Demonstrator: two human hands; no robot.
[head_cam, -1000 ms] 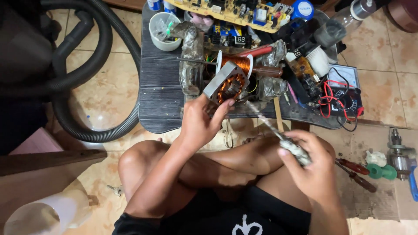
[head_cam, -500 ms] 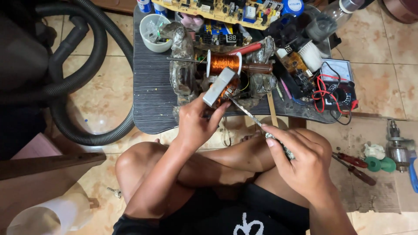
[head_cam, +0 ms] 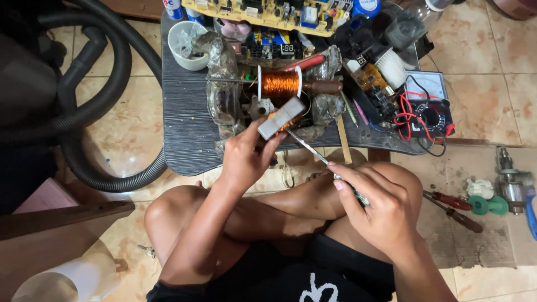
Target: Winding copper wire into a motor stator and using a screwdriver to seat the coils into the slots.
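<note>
While the left hand point(head_cam: 246, 159) is clenched on the grey metal block point(head_cam: 281, 118) with its copper winding, just above the bench point(head_cam: 184, 120) edge, keep that block steady. The right hand point(head_cam: 380, 210) grips a thin metal tool point(head_cam: 313, 151); guide its tip gently against the winding. The tool's handle is hidden inside the grip, and the contact point is hard to make out.

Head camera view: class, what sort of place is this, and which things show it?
Probably a home electronics repair spot on a tiled floor: a low table crowded with a circuit board, a copper wire spool and a multimeter.
</note>
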